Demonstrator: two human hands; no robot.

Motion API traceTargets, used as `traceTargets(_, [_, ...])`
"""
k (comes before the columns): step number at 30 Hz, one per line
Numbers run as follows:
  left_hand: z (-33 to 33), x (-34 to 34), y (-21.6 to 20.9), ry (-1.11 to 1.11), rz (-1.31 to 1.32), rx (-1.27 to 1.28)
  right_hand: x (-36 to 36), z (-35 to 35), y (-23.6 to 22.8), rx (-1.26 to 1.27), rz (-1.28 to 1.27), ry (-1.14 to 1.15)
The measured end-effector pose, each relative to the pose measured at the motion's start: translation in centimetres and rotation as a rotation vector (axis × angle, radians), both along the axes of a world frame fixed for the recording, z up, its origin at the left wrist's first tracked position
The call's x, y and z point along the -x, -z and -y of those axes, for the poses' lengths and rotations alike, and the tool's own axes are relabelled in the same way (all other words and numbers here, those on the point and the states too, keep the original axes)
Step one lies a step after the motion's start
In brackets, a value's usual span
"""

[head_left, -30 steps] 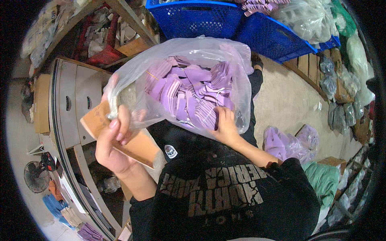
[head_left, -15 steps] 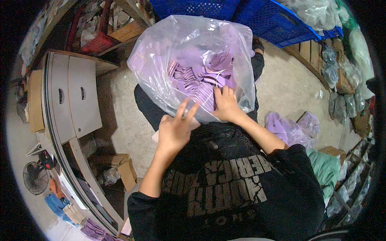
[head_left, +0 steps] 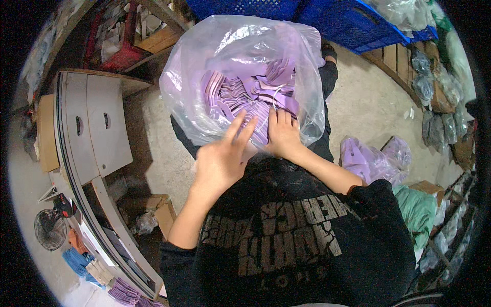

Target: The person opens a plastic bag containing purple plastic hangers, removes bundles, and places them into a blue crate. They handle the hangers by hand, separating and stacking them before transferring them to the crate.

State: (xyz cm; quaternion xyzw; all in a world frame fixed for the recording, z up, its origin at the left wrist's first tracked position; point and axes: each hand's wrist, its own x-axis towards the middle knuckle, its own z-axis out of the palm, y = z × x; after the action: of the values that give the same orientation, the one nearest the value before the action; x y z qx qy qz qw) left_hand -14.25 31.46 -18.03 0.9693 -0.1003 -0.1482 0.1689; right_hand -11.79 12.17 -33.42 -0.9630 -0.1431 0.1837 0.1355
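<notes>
A large clear plastic bag [head_left: 186, 110] stands open between my legs, holding several bundles of thin, flat purple cut pieces [head_left: 236, 91] stacked on edge. My right hand [head_left: 284, 135] reaches over the near rim, its fingers close together and curled onto the right end of the nearest purple bundle [head_left: 261, 120]; its thumb is hidden. A thin white tie [head_left: 276, 97] shows just beyond those fingers. My left hand [head_left: 221, 158], slightly blurred, is at the near rim with index and middle fingers spread, their tips by the same bundle's left side. Something pale pink beneath it is mostly covered.
Blue plastic crates [head_left: 353, 30] stand beyond the bag. On the floor at right lie clear bags of purple pieces [head_left: 365, 161] and a green bag [head_left: 417, 212]. A grey cabinet [head_left: 105, 133], a fan [head_left: 50, 229] and a cardboard box [head_left: 164, 217] are at left.
My left hand has shifted slightly left, its fingers reaching further over the rim onto the purple bundle. My right hand stays at the bundle's right end. The whole view has moved slightly.
</notes>
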Motion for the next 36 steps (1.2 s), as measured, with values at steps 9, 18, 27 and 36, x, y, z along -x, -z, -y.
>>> traceTargets(9, [-4.8, 2.5, 2.8, 0.138, -0.349, -0.307, -1.4, 0.8, -0.6, -0.165, -0.153, 0.086])
traceTargets(18, [-1.6, -2.4, 8.1, 0.083, 0.249, -0.085, -3.1, 0.9, -2.3, -0.135, -0.338, 0.106])
traceTargets(27, [-8.6, 2.6, 3.5, 0.128, 0.313, 0.017, -2.5, 0.6, -0.7, -0.229, -0.297, 0.142])
traceTargets(36, [-13.7, 4.8, 3.6, -0.334, 0.707, 0.769, -3.2, 1.0, -3.8, -0.261, -0.261, 0.168])
